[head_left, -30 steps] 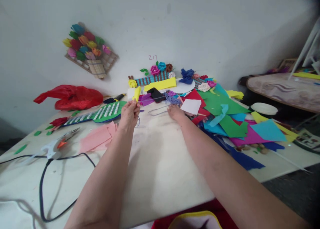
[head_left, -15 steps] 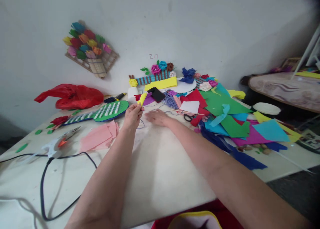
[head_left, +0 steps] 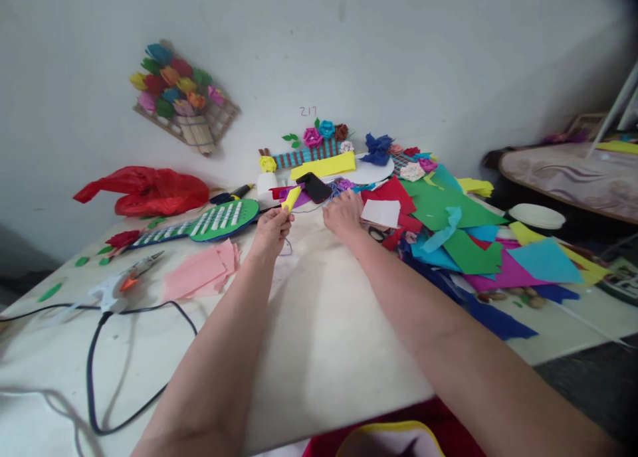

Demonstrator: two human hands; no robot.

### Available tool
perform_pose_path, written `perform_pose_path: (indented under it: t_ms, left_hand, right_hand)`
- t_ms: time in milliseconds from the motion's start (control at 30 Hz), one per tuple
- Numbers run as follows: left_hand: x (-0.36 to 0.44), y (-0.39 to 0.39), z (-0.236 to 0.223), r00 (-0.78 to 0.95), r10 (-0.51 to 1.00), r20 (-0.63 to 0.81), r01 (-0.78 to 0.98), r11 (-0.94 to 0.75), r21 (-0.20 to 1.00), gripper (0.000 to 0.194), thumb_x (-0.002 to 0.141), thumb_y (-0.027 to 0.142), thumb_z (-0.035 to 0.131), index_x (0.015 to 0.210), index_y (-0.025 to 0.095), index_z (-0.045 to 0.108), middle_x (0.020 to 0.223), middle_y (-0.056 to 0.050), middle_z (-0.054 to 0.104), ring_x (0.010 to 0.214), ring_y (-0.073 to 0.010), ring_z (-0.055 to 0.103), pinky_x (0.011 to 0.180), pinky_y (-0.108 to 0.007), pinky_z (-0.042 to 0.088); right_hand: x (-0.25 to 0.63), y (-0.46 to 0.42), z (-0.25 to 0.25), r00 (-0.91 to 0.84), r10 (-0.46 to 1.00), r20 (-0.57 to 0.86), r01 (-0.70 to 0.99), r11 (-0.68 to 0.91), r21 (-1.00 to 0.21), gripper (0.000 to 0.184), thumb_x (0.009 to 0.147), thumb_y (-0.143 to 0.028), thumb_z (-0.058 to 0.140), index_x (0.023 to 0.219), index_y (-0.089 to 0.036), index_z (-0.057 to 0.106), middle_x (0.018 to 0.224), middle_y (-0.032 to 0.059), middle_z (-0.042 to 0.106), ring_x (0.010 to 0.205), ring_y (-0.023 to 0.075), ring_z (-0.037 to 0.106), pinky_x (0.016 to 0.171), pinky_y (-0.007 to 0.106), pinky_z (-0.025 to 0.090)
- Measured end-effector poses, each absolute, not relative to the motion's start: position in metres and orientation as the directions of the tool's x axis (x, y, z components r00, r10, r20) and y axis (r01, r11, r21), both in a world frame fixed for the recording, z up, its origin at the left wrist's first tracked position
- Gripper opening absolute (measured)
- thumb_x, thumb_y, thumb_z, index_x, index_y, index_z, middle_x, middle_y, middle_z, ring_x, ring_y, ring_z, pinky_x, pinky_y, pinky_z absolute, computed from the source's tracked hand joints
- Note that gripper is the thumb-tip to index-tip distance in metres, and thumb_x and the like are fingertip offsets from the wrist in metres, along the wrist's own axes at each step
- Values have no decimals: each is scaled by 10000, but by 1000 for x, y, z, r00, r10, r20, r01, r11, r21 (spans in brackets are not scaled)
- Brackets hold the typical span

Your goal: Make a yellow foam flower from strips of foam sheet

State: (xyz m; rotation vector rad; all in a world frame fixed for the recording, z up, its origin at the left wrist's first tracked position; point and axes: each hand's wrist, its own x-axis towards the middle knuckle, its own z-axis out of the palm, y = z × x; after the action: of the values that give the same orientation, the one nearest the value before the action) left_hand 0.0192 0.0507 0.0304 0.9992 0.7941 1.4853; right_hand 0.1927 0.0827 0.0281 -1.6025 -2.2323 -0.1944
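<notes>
The left hand [head_left: 274, 230] pinches a yellow paper piece [head_left: 292, 198] between closed fingertips, near frame centre. The right hand [head_left: 345, 214], right of centre, adjoins purple yarn [head_left: 335, 190]; its grip cannot be determined.

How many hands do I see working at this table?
2: the left hand, pinching a yellow paper piece, and the right hand, beside the lavender yarn. No others show.
</notes>
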Motion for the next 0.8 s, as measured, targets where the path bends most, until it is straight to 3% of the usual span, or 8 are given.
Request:
perform_pose_path:
  t_ms: [67,133,233,333,400,467,700,800]
  left_hand:
    - [19,50,32,-28,985,171,-433,-166,886,190,684,189,630,665,132,450,532,14,518,340,12,274,312,-115,119]
    - [20,49,34,-41,982,186,-446,-184,876,185,692,196,627,662,129,457,535,17,516,340,14,270,309,-114,122]
    - [21,47,36,-76,978,193,-462,-207,863,199,699,211,632,650,133,456,537,23,512,343,13,282,306,-113,136]
    - [20,48,35,-102,973,209,-488,-232,841,198,700,216,635,661,136,458,548,24,516,348,10,295,307,-112,151]
    - [19,49,35,-104,968,230,-502,-250,828,197,701,217,634,669,137,457,553,25,518,345,10,285,308,-111,154]
    - [17,49,34,-103,965,240,-500,-258,827,203,701,219,634,668,140,451,551,26,517,344,10,280,308,-110,152]
    - [11,54,27,-86,975,203,-375,-220,901,176,696,218,619,656,128,473,522,17,511,341,7,271,308,-122,110]
    - [8,56,23,-91,971,219,-317,-237,918,173,694,220,612,655,126,472,513,15,514,341,5,262,313,-129,111]
  right_hand:
    - [184,80,34,-224,850,476,916,350,-195,386,833,-266,355,948,-63,664,1005,192,619,1029,296,488,876,413,324]
    - [178,80,35,-249,889,384,838,396,-375,322,796,-303,443,856,-100,686,880,141,653,846,235,565,723,325,399]
    - [169,81,29,-472,880,64,541,346,-767,239,713,-297,573,847,-131,681,761,64,656,561,115,523,519,234,377]
    - [157,77,22,-663,748,-35,222,151,-963,301,660,-279,638,930,-146,650,701,19,631,444,51,430,447,198,336]
    - [150,74,20,-703,711,-15,101,79,-992,260,658,-270,641,881,-137,641,636,-2,600,430,42,417,423,185,317]
    - [149,73,21,-676,737,-20,110,74,-991,192,656,-264,647,777,-115,633,536,-29,538,395,30,367,389,177,273]
    - [191,94,28,-555,831,-34,361,204,-910,137,662,-244,645,684,-109,639,473,-39,483,377,27,329,382,186,243]
    - [214,104,27,-389,919,-64,613,206,-763,121,666,-242,645,667,-121,655,520,8,554,433,67,431,465,217,352]
